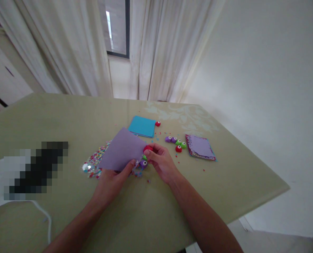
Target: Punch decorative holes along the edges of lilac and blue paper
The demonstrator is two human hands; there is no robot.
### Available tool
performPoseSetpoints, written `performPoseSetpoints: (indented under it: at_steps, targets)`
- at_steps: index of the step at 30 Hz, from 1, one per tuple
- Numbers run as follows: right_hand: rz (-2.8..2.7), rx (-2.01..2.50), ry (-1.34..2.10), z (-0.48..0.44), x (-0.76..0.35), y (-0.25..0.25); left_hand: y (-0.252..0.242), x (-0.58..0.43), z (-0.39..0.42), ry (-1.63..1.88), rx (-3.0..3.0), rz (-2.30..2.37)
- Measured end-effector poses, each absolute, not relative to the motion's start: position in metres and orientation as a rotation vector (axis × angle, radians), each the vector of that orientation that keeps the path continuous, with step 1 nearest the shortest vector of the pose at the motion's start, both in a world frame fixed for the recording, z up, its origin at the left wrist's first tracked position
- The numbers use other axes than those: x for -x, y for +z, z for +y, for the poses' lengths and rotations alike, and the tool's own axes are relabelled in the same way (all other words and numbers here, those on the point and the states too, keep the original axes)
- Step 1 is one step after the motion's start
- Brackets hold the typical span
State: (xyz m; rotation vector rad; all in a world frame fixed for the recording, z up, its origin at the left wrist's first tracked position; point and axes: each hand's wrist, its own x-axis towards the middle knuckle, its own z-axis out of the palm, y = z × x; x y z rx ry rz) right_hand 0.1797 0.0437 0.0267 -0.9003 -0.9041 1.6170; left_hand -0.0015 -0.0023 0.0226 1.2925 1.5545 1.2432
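My left hand [112, 181] is closed on a sheet of purple paper [123, 149], its thumb near the lower right corner. At the sheet's right edge, my right hand [160, 160] pinches a small red paper punch [147, 149]; whether the paper sits in its slot cannot be made out. Just below lie a purple punch [143, 163] with a googly eye and a green one, partly hidden by my hands. Under and left of the sheet spreads a heap of colourful confetti [97, 158]. More punches, purple and green [178, 142], stand in a row right of my hand, with a red one [178, 149] in front.
Behind the sheet lies a stack of blue paper [142, 126] with another red punch [157, 123] beside it. A stack of papers with cut edges [200, 147] is at the right. A pixelated dark object [39, 168] and a white cable [47, 214] lie on the table [74, 116] at left.
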Motion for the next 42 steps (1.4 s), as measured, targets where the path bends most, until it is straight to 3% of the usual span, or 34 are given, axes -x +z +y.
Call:
performPoseSetpoints:
  at_steps: [7, 14, 20, 25, 30, 36, 42]
  targets:
    - [-0.957, 0.939, 1.359, 0.058, -0.204, 0.028, 0.028, 0.001, -0.001, 1.255, -1.142, 1.550]
    - [-1.669, 1.485, 0.549, 0.078, -0.242, 0.014, 0.025, 0.002, -0.002, 1.198, -1.088, 1.541]
    - [-2.030, 1.647, 0.359, 0.076, -0.240, -0.001, 0.025, 0.003, 0.000, 1.245, -1.186, 1.440]
    - [-1.955, 1.596, 0.355, 0.080, -0.250, 0.005, 0.022, 0.006, 0.005, 1.383, -1.098, 1.277]
    - [-1.873, 1.821, -0.079, 0.090, -0.267, 0.012, 0.021, 0.007, 0.004, 1.337, -1.083, 1.270]
    - [-1.966, 2.006, -0.067, 0.097, -0.269, 0.005, 0.015, 0.008, 0.005, 1.395, -1.020, 1.267]
    - [-1.737, 1.729, 0.117, 0.091, -0.260, 0.016, 0.011, 0.009, 0.006, 1.407, -0.889, 1.210]
